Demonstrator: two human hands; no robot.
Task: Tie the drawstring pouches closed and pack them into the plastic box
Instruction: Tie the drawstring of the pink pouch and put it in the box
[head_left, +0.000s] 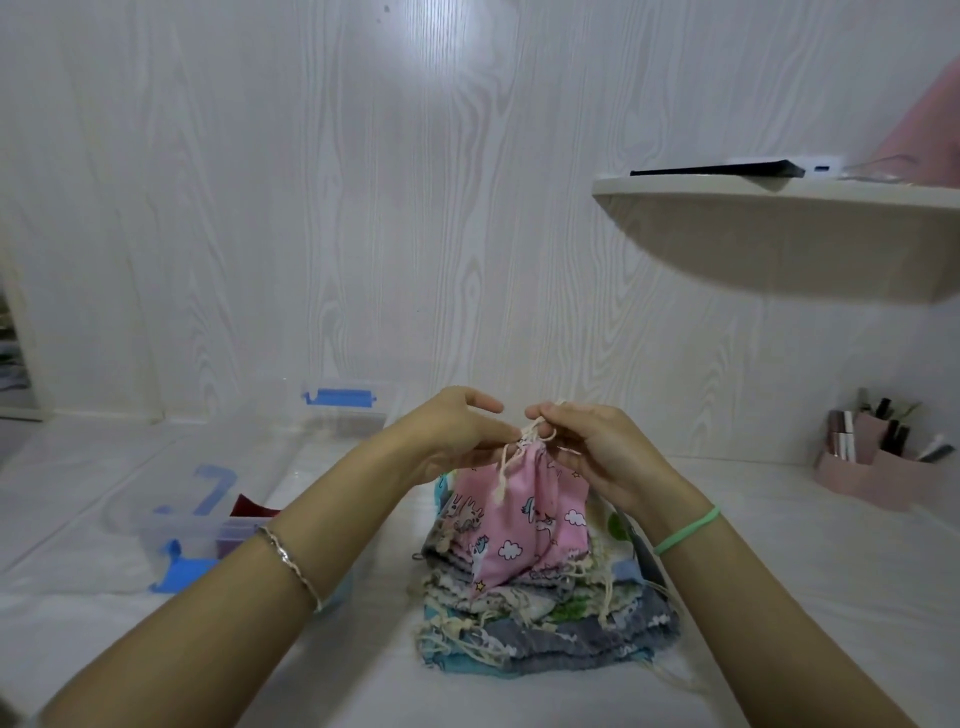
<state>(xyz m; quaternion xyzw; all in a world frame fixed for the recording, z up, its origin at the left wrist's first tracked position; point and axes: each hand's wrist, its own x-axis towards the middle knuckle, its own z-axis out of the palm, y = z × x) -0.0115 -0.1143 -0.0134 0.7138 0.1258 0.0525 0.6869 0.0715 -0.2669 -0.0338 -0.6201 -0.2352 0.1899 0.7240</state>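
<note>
A pink drawstring pouch (524, 514) printed with unicorns and clouds hangs upright above a stack of several flat patterned pouches (550, 623). Its neck is gathered, and cream drawstrings (506, 470) dangle from it. My left hand (457, 431) pinches the cord at the left of the neck. My right hand (587, 441) pinches the cord at the right of the neck. The clear plastic box (249, 519) with blue latches stands open at the left, with a dark red item inside.
A second blue latch (340, 397) sits on the box's far end, behind my left hand. A pink organiser (878, 462) with cosmetics stands at the right by the wall. A white shelf (779, 228) juts out above the right side.
</note>
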